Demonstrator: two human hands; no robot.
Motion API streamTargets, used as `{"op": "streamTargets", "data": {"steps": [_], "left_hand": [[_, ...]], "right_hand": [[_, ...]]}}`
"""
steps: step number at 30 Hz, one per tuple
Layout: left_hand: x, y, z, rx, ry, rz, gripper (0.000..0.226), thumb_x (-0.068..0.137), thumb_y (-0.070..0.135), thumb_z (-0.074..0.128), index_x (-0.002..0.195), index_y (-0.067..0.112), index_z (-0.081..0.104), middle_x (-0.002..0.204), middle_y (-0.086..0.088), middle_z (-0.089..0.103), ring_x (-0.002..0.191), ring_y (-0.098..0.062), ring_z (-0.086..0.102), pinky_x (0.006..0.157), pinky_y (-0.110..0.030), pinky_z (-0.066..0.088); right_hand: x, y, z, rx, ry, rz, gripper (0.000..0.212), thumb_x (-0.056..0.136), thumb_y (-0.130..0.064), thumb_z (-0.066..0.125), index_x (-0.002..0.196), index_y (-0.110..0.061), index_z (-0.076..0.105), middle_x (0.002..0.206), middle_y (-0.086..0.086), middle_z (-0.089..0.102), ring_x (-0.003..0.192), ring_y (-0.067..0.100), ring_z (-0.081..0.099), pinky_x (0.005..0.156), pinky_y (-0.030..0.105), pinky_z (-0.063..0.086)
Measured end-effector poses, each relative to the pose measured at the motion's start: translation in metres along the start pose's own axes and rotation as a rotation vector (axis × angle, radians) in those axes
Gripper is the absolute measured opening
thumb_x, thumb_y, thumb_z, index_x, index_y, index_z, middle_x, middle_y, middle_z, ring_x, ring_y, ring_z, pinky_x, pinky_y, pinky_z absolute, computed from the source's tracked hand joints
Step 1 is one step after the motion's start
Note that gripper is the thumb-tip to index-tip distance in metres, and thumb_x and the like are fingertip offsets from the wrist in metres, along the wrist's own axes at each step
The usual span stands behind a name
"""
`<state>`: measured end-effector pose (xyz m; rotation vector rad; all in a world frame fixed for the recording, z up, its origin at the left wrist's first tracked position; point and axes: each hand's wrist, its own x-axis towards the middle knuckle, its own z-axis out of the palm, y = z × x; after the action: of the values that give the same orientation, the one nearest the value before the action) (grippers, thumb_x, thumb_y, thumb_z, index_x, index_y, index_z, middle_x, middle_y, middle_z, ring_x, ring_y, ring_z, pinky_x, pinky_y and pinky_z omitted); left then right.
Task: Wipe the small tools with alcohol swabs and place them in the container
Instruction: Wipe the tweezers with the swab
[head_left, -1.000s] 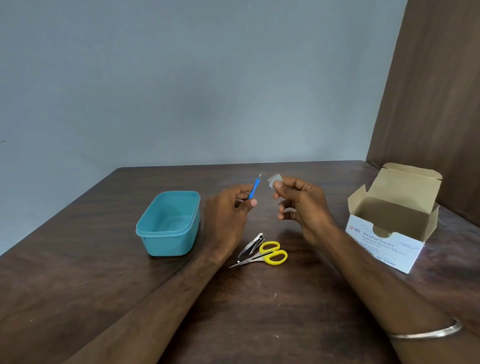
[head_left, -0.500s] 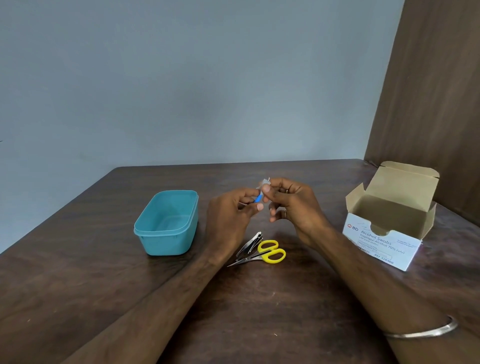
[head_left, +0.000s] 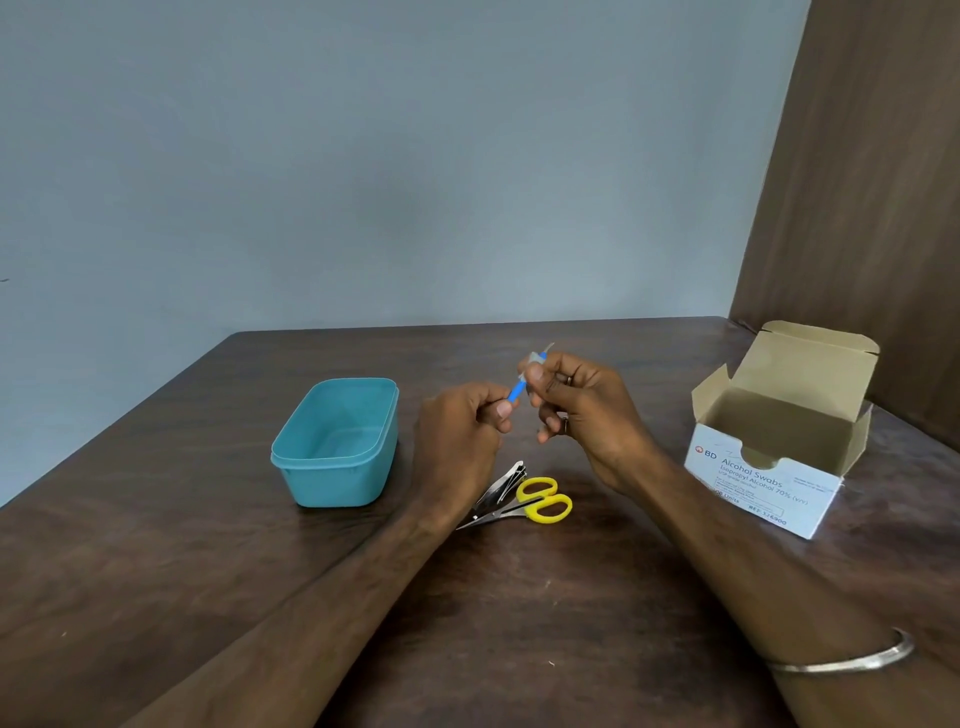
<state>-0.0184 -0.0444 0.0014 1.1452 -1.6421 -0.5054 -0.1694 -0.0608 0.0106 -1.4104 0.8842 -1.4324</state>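
My left hand pinches the lower end of a thin blue-handled tool, held tilted above the table. My right hand pinches a small pale alcohol swab wrapped around the tool's upper part; the metal tip pokes out above it. Below the hands, yellow-handled scissors and a metal nail clipper lie touching on the table. The teal container stands open to the left of my left hand, nothing visible inside.
An open white box of alcohol swabs stands at the right, flap raised. The dark wooden table ends at a grey wall behind; a brown panel rises at the right. A metal bangle sits on my right wrist.
My right hand brought the swab from beside the tool onto it, then slid it up the shaft toward the tip. My left hand kept hold of the tool.
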Motion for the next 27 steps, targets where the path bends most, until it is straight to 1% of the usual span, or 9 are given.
{"op": "streamTargets", "data": {"steps": [4, 9, 12, 15, 18, 21, 23, 25, 27], "left_hand": [[-0.001, 0.001, 0.0, -0.022, 0.001, -0.011, 0.022, 0.096, 0.01, 0.056, 0.09, 0.022, 0.073, 0.065, 0.006, 0.063, 0.059, -0.01, 0.056, 0.065, -0.042, 0.053], [-0.001, -0.002, 0.001, -0.11, -0.023, -0.067, 0.027, 0.098, 0.008, 0.053, 0.082, 0.021, 0.07, 0.061, 0.007, 0.059, 0.053, -0.007, 0.052, 0.055, -0.031, 0.045], [-0.003, 0.0, 0.0, -0.203, -0.046, -0.099, 0.022, 0.099, 0.008, 0.051, 0.09, 0.013, 0.071, 0.066, 0.001, 0.063, 0.055, -0.01, 0.055, 0.055, -0.032, 0.048], [-0.001, 0.005, 0.0, -0.275, -0.025, -0.118, 0.02, 0.097, 0.008, 0.056, 0.097, 0.022, 0.071, 0.078, 0.0, 0.073, 0.066, -0.009, 0.066, 0.063, -0.031, 0.053], [0.004, 0.006, -0.002, -0.237, 0.101, -0.064, 0.021, 0.095, 0.017, 0.061, 0.108, 0.031, 0.069, 0.102, 0.006, 0.075, 0.095, -0.007, 0.068, 0.081, -0.03, 0.055], [0.003, 0.01, -0.009, -0.178, 0.158, 0.017, 0.014, 0.092, 0.03, 0.066, 0.105, 0.03, 0.073, 0.098, 0.013, 0.074, 0.094, 0.0, 0.067, 0.083, -0.022, 0.052], [0.001, 0.013, -0.01, -0.138, 0.168, 0.058, 0.011, 0.089, 0.033, 0.07, 0.098, 0.029, 0.075, 0.091, 0.015, 0.074, 0.091, 0.001, 0.067, 0.081, -0.022, 0.052], [0.001, 0.013, -0.011, -0.104, 0.189, 0.073, 0.008, 0.086, 0.036, 0.073, 0.093, 0.033, 0.074, 0.087, 0.016, 0.074, 0.089, 0.0, 0.067, 0.081, -0.026, 0.054], [0.002, 0.012, -0.011, -0.069, 0.206, 0.065, 0.007, 0.084, 0.037, 0.075, 0.091, 0.035, 0.073, 0.086, 0.017, 0.073, 0.088, 0.0, 0.066, 0.082, -0.031, 0.055]], "right_hand": [[-0.003, -0.002, 0.002, -0.019, -0.03, -0.008, 0.013, 0.096, -0.016, 0.063, 0.088, -0.011, 0.073, 0.063, -0.002, 0.056, 0.046, 0.012, 0.038, 0.049, 0.03, 0.049], [-0.005, -0.002, 0.003, -0.063, -0.045, -0.001, 0.014, 0.096, -0.016, 0.063, 0.099, -0.007, 0.073, 0.06, -0.007, 0.059, 0.044, 0.01, 0.031, 0.048, 0.029, 0.045], [-0.005, -0.002, 0.003, -0.095, -0.032, -0.006, 0.013, 0.095, -0.017, 0.064, 0.097, -0.009, 0.074, 0.056, -0.004, 0.051, 0.042, 0.006, 0.033, 0.046, 0.027, 0.042], [-0.004, -0.003, 0.003, -0.165, -0.013, -0.061, 0.012, 0.094, -0.019, 0.066, 0.093, -0.011, 0.076, 0.057, 0.002, 0.036, 0.046, 0.012, 0.031, 0.045, 0.028, 0.039], [-0.002, -0.002, 0.005, -0.299, 0.009, -0.126, 0.012, 0.093, -0.017, 0.069, 0.085, -0.01, 0.075, 0.049, -0.012, 0.036, 0.048, 0.009, 0.031, 0.05, 0.03, 0.036], [-0.003, 0.001, 0.008, -0.432, 0.014, -0.185, 0.02, 0.092, -0.024, 0.07, 0.083, -0.006, 0.073, 0.053, -0.011, 0.036, 0.054, 0.006, 0.034, 0.056, 0.031, 0.037], [-0.002, 0.004, 0.008, -0.509, 0.006, -0.222, 0.011, 0.091, -0.029, 0.071, 0.082, -0.025, 0.076, 0.057, -0.004, 0.038, 0.058, 0.014, 0.036, 0.058, 0.035, 0.041], [-0.001, 0.007, 0.008, -0.59, 0.008, -0.232, 0.01, 0.089, -0.038, 0.069, 0.082, -0.043, 0.074, 0.057, 0.001, 0.05, 0.058, 0.025, 0.044, 0.06, 0.036, 0.046], [-0.001, 0.011, 0.008, -0.648, -0.004, -0.236, 0.012, 0.087, -0.048, 0.065, 0.093, -0.043, 0.073, 0.067, 0.009, 0.065, 0.066, 0.03, 0.058, 0.063, 0.045, 0.054]]}}
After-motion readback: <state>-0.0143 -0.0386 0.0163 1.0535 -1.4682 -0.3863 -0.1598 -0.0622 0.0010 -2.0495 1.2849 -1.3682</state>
